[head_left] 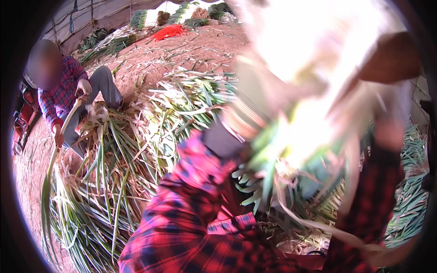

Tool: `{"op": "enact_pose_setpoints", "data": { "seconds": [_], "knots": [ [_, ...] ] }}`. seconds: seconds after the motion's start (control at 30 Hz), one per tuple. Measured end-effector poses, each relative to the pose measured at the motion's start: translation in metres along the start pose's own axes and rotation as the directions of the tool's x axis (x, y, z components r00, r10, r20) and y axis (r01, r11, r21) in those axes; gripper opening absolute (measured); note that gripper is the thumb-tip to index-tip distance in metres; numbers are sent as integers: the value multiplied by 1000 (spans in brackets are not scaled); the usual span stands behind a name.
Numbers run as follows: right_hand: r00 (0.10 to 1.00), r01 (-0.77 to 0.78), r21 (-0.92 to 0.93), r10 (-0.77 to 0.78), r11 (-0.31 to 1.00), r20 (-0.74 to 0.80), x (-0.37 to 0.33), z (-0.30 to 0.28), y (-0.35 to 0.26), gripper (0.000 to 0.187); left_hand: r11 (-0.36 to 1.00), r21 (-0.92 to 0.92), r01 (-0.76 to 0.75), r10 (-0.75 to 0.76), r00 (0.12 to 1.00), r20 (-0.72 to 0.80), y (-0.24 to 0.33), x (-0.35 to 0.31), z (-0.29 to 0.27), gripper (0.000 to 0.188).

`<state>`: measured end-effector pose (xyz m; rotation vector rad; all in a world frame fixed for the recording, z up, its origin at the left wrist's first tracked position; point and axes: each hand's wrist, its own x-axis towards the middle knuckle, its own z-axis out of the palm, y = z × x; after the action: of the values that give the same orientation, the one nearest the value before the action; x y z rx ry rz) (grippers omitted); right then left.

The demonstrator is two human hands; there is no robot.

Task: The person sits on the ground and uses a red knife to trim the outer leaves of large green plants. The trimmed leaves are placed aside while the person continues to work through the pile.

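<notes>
Close in front of me, glaring white and smeared by motion, are raised green onions, their green leaves hanging below. My left hand is up against their pale stalks from the left and seems closed around them, though its fingers blur into the glare. On the other side is my right hand, also lifted; motion smears its fingers, so its grip cannot be made out. Beside it shows a blurred brown shape of unclear kind. Both my arms wear red and dark plaid sleeves.
At the left a seated person in plaid holds a long green onion. Heaped green onions lie between us, with another pile at the right. Farther back are a red heap and stacked bundles on reddish soil.
</notes>
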<state>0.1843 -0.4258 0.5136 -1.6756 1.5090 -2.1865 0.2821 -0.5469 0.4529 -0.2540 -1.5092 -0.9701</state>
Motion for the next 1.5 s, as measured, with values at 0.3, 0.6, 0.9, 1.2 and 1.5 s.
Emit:
{"op": "enact_pose_setpoints", "data": {
  "seconds": [0.3,0.6,0.9,1.2,1.5],
  "knots": [
    [693,564,-389,-161,728,703,-37,103,97,53,159,960,229,-377,913,-156,-260,2,-323,43],
    [457,-310,-868,861,387,221,-331,-167,88,36,692,450,564,-695,688,208,-246,-159,-68,33],
    [183,-664,-738,983,121,-4,-610,-281,91,45,774,607,177,-615,-12,788,-180,-214,159,26],
    [-151,-988,105,609,-111,-779,-739,-306,176,31,898,328,294,-256,-257,932,-102,-411,319,25],
    [-544,-698,543,147,466,-826,-713,-326,180,38,992,89,91,-93,46,995,-56,-500,438,37]
  ]
}}
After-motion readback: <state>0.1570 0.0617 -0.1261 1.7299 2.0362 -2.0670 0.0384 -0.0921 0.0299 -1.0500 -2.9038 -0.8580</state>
